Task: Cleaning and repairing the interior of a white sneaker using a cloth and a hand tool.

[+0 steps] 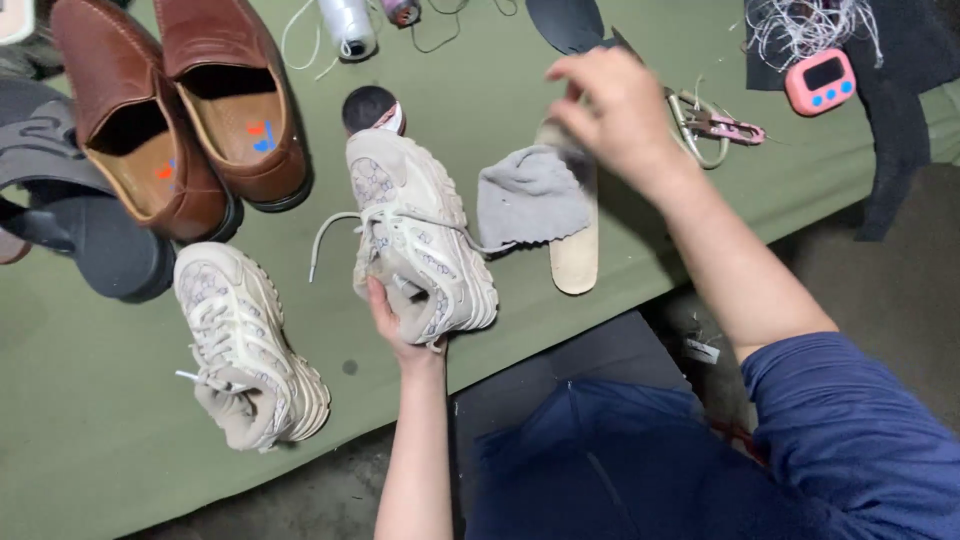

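Green table [100, 420], sneaker [420, 235] in left hand [395, 325]

Pink timer [820, 81] — dark screen, top right

The right hand [615, 105] is motion-blurred and hides the insole's [575, 255] top end; the grey sandal [60, 190] is cut off at left.
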